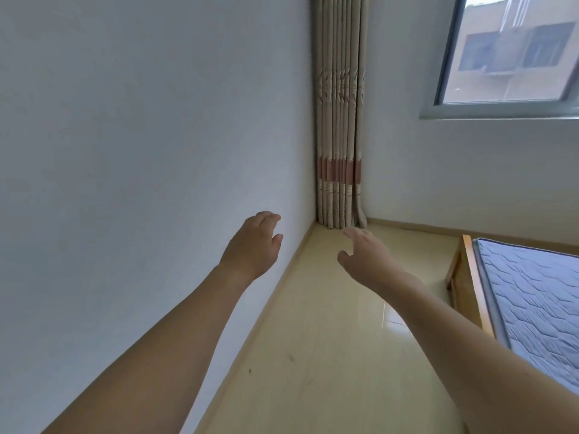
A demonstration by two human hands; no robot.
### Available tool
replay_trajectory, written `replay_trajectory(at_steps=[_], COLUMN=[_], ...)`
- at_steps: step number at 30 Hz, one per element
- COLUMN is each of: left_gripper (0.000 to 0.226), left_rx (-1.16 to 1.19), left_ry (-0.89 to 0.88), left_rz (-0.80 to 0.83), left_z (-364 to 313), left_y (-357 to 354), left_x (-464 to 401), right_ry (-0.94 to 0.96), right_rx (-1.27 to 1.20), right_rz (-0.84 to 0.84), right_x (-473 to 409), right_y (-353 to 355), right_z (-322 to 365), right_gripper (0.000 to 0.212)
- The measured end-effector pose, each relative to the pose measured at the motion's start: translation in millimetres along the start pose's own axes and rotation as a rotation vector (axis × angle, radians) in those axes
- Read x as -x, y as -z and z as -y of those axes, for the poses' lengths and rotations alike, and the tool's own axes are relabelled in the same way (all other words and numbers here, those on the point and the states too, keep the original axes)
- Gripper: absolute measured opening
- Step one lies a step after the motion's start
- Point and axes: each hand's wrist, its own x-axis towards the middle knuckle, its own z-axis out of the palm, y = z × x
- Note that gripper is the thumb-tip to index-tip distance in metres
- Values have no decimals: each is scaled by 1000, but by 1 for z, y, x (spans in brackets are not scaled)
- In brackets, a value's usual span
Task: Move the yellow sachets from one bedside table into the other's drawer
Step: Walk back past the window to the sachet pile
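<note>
Where wall (125,151) meets floor (329,339) — both hands, left (253,242), right (366,255), loose.

Single head-worn view, wide-angle, tilted, facing forward and down along pale floor (329,339) toward room corner with curtain (340,120). Wall (125,120) close on left; window (513,51) upper right; bed (532,292) at right edge. Both forearms near lens

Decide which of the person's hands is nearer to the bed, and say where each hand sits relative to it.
Right. The right hand hangs over the floor just left of the bed; the left hand is farther left, in front of the wall.
</note>
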Motion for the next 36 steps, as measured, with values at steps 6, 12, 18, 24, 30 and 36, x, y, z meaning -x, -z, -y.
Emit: replay_trajectory(at_steps=[6, 12, 18, 24, 30, 36], left_gripper=[44, 41, 42, 45, 41, 44], left_rx=[72, 96, 143, 145, 153, 257], left_ry=[-116, -204, -265, -333, -455, -544], left_rz=[18, 57, 64, 115, 65, 161], left_z=[4, -13, -30, -30, -66, -183], left_y=[-95, -159, -224, -311, -370, -458], left_x=[-183, -377, -535, -690, -900, -1060], right_ry=[-92, -201, -269, -283, -369, -510], right_rx=[-6, -4, -33, 9, 61, 104], right_rz=[-68, -102, -126, -178, -253, -379], right_x=[-158, -317, -454, -602, -755, -842], right_y=[0, 43, 77, 85, 141, 229], right_z=[-79, -163, -225, -306, -398, -509], right_gripper=[47, 39, 52, 53, 53, 53])
